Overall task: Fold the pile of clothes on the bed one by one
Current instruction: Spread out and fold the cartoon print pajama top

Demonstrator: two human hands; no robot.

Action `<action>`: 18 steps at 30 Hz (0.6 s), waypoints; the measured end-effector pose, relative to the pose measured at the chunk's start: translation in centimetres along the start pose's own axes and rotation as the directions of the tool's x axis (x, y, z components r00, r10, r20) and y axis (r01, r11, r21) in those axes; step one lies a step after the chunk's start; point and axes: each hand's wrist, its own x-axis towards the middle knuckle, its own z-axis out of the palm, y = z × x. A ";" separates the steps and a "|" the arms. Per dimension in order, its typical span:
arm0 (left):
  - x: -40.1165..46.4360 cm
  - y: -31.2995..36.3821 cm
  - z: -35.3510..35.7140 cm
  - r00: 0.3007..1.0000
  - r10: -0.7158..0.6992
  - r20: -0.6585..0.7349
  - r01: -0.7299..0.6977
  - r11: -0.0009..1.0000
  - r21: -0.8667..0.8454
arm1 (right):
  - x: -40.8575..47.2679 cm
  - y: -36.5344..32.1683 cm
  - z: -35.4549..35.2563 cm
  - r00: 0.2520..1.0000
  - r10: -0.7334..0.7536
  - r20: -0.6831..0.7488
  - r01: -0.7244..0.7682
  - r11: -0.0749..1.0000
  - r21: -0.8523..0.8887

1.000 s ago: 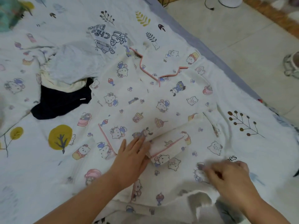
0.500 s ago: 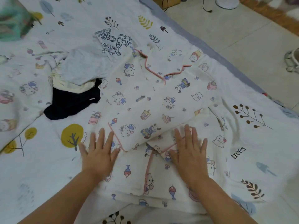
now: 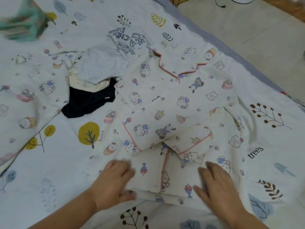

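White cotton pyjama top with cartoon-cat print and pink piping lies spread on the bed's leaf-patterned white quilt, both sleeves folded across its front. We see our left hand curled over the near hem, thumb tucked beneath, gripping it; our right hand lies on the hem, too blurred to tell its grip. Beside the top sits a pile of grey, cream and navy clothes.

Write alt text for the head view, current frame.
Two hands, left hand and right hand, grip the near hem of a cartoon-print pajama top with both sleeves folded in, on a patterned bedsheet. Unfolded clothes, including a navy garment, lie behind.
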 end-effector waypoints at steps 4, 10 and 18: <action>1.1 2.4 1.5 0.997 0.065 0.050 -0.066 0.998 0.020 | -0.4 -0.9 0.9 0.998 -0.004 0.057 0.005 1.000 -0.022; 2.5 3.8 1.5 0.992 0.128 -0.003 -0.128 0.991 -0.031 | -0.4 -1.6 0.3 0.999 -0.016 -0.038 0.018 0.999 0.049; 3.0 4.2 1.4 0.993 0.115 0.039 -0.110 0.987 -0.118 | 1.5 -8.9 2.6 0.938 -0.326 -0.115 0.337 0.937 0.093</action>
